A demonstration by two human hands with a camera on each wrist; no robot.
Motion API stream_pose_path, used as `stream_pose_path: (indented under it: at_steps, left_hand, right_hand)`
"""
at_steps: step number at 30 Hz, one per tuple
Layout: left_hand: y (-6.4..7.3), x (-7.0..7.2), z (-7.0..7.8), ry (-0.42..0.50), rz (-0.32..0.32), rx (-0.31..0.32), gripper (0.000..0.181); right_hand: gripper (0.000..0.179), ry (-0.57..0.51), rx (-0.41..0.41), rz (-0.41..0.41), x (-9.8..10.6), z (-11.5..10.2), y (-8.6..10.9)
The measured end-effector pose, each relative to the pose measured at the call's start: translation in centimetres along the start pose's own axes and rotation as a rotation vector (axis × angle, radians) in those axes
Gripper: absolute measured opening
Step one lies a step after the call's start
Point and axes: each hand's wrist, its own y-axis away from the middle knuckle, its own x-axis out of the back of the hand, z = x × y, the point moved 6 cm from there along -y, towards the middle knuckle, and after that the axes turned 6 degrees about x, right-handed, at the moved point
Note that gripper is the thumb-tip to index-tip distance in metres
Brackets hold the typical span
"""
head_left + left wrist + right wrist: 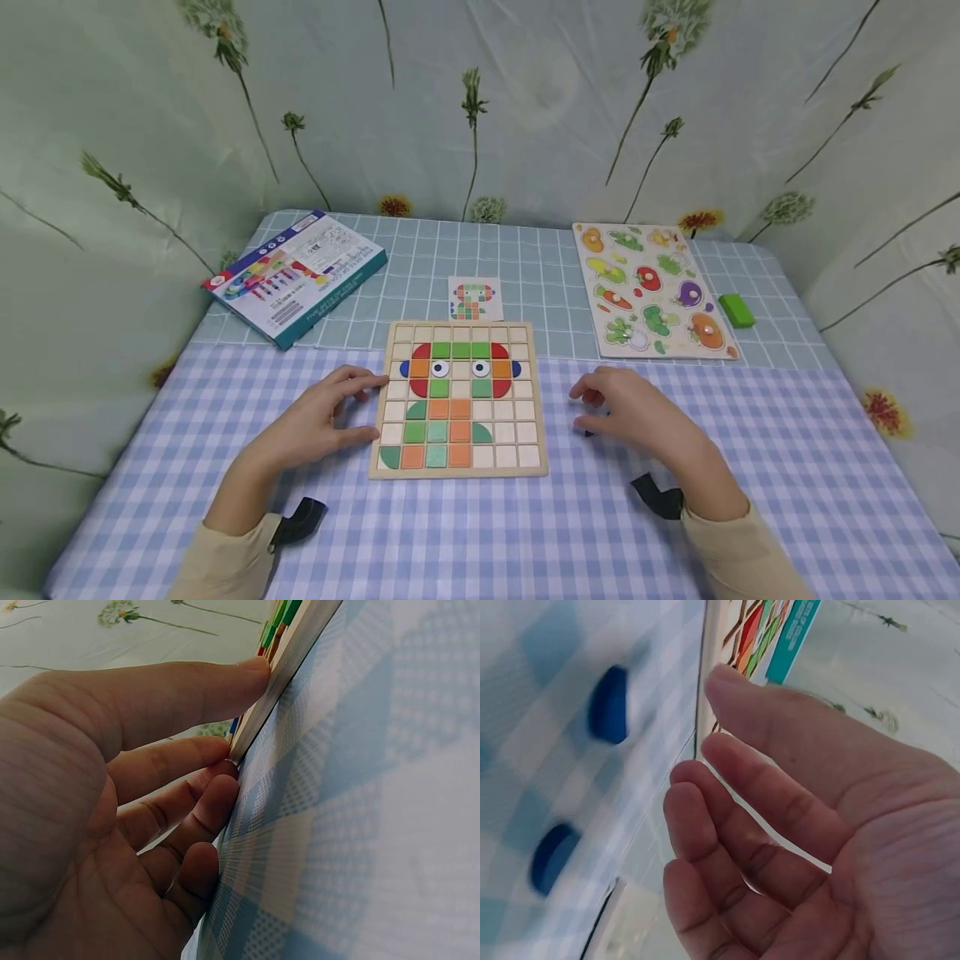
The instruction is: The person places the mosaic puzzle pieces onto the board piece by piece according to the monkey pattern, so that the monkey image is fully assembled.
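Note:
A wooden grid board (pixel 540 462) lies flat on the checked cloth, with coloured tiles forming a figure with two round eyes. At its left edge, my left hand (pixel 318 421) touches the frame with thumb and index fingertip, the other fingers loosely bent. To the right of the board, my right hand (pixel 626 408) hovers with loosely curled fingers and holds nothing. Two blue half-round pieces (pixel 611 705) lie on the cloth by that hand, seen in the right wrist view; in the head view the hand mostly hides them. Just behind the board lies a small pattern card (pixel 487 287).
At the back left is a flat toy box (pixel 330 287) with a teal side. A vegetable puzzle board (pixel 622 292) lies at the back right, with a green block (pixel 737 310) beside it. Behind the table hangs a flowered curtain (pixel 540 100).

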Motion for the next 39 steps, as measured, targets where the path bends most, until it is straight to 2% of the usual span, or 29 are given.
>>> stream_pose_path:
  at_steps: [4, 8, 21, 30, 39]
  left_hand:
    - [0.3, 0.1, 0.0, 0.001, 0.001, 0.001, 0.069]
    - [0.5, 0.2, 0.1, 0.003, 0.009, -0.001, 0.069]
    - [0.7, 0.4, 0.2, 0.009, 0.010, 0.021, 0.069]
    - [0.1, 0.1, 0.1, -0.003, 0.006, 0.008, 0.068]
    - [0.0, 0.0, 0.0, -0.005, 0.003, -0.006, 0.066]
  right_hand:
    - [0.026, -0.019, -0.015, -0.017, -0.5, 0.8, 1.1]
    - [0.022, -0.007, 0.015, 0.003, -0.8, 1.3, 1.7]
    - [0.019, 0.042, 0.016, 0.055, -1.0, 1.0, 1.7]
    - [0.018, 0.086, 0.057, 0.064, -1.1, 0.1, 0.5]
    - [0.014, 0.040, 0.231, 0.046, -2.0, -4.4, -3.0]
